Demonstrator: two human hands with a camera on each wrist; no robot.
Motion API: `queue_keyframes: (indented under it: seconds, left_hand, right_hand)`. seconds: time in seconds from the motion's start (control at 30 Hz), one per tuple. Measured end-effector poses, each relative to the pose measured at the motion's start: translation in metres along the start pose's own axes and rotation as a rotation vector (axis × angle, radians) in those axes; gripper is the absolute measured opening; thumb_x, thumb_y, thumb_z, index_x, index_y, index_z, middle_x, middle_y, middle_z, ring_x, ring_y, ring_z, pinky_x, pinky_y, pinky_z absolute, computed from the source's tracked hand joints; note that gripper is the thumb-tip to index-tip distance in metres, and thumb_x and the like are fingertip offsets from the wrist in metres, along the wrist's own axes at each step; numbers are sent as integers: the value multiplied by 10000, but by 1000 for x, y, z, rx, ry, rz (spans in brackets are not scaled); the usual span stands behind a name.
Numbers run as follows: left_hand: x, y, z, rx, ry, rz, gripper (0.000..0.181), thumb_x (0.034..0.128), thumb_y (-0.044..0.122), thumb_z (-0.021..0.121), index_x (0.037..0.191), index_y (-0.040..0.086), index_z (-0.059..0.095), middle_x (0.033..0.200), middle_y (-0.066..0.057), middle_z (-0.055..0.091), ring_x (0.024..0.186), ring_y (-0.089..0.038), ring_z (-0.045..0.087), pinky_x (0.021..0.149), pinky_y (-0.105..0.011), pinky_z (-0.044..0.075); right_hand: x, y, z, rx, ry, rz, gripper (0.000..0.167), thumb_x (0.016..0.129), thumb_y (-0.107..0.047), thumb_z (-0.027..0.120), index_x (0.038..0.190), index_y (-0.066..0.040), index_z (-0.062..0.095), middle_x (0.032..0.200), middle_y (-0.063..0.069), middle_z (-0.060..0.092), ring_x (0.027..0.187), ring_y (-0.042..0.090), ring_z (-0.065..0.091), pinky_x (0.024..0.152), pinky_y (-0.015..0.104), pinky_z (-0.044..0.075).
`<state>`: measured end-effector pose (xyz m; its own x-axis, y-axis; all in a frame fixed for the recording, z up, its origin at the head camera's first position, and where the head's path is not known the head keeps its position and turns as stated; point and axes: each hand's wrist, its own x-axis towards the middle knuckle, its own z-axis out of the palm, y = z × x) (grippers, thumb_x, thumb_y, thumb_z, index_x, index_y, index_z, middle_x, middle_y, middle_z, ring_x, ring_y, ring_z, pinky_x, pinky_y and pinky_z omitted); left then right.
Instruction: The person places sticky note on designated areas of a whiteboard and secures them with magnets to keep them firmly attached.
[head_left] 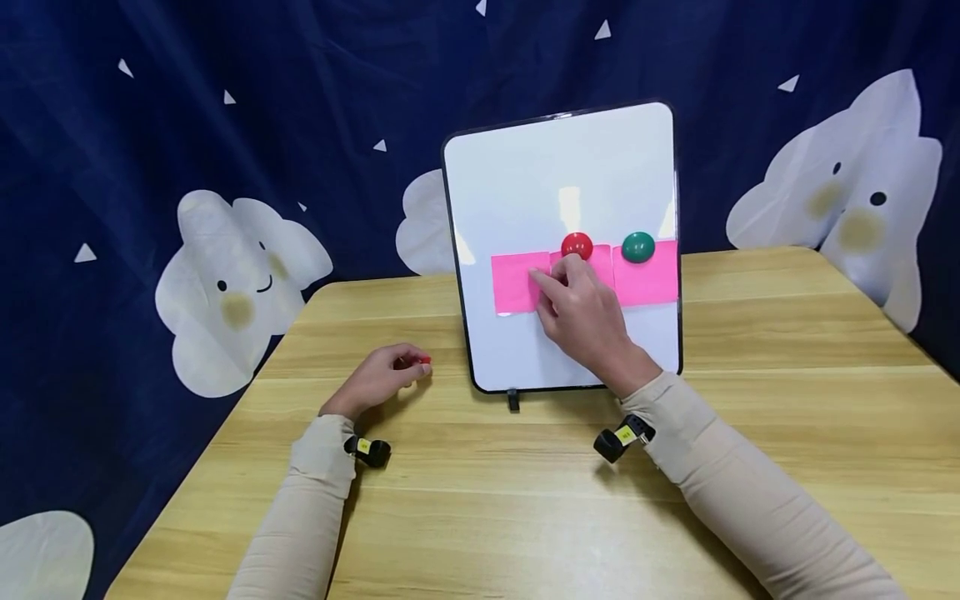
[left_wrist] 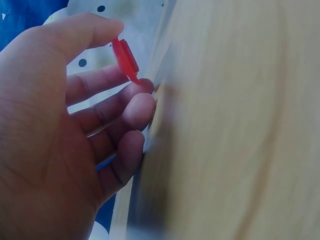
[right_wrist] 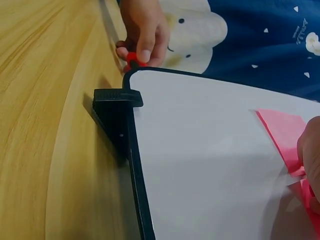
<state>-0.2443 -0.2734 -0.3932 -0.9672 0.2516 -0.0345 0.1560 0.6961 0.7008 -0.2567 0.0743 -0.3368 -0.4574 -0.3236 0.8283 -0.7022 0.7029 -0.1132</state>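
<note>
My left hand is low over the table, left of the whiteboard. It pinches a small red button magnet between thumb and fingertips; the magnet stands edge-on in the left wrist view. My right hand reaches across the board, its fingertips touching the left pink sticky note near that note's right edge. It partly covers the middle pink sticky note. Above its knuckles sits a round red magnet. On the right pink sticky note is a green magnet.
The board leans upright on the wooden table, and a black stand foot sticks out at its lower edge. A dark blue curtain with white clouds hangs behind the table. Black wrist cameras are strapped to both sleeves.
</note>
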Motion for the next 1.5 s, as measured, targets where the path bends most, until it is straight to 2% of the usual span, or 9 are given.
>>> queue_keyframes:
  seconds: [0.17,0.47,0.87,1.17,1.5]
  left_hand:
    - [1,0,0,-5,4,-1,313,969,369,658,1169,130,687,1027,-29,656,908,-227,578,810,-389,476]
    - [1,1,1,-28,18,13,332,975,345,660,1203,104,675,1041,-44,665,869,-237,614,759,-397,504]
    - [1,5,1,-50,79,34,405,978,400,642,1248,99,658,1011,-68,673,818,-259,631,691,-406,488]
    - [1,8,0,-42,121,59,449,971,417,650,1286,97,647,1073,-32,648,829,-240,625,719,-392,493]
    - [0,10,-1,-62,199,95,411,947,441,678,1254,167,655,1093,-32,623,817,-241,595,702,-402,486]
  right_hand:
    - [1,1,0,-11,1,-15,304,836,-59,755,1138,-30,748,888,140,518,768,246,506,554,342,475]
    - [0,2,-1,-30,-17,-24,314,835,-95,772,1144,-50,742,886,137,540,765,241,533,583,348,508]
    - [-1,1,-3,-45,-47,-27,367,834,-108,777,1194,-67,718,861,119,543,742,230,527,566,339,498]
    - [-2,0,-1,-32,-44,-9,391,831,-94,770,1217,-67,715,852,113,537,747,230,521,562,331,488]
    - [-2,0,-2,-42,-43,-11,384,835,-107,771,1213,-71,718,844,110,537,733,227,517,545,326,483]
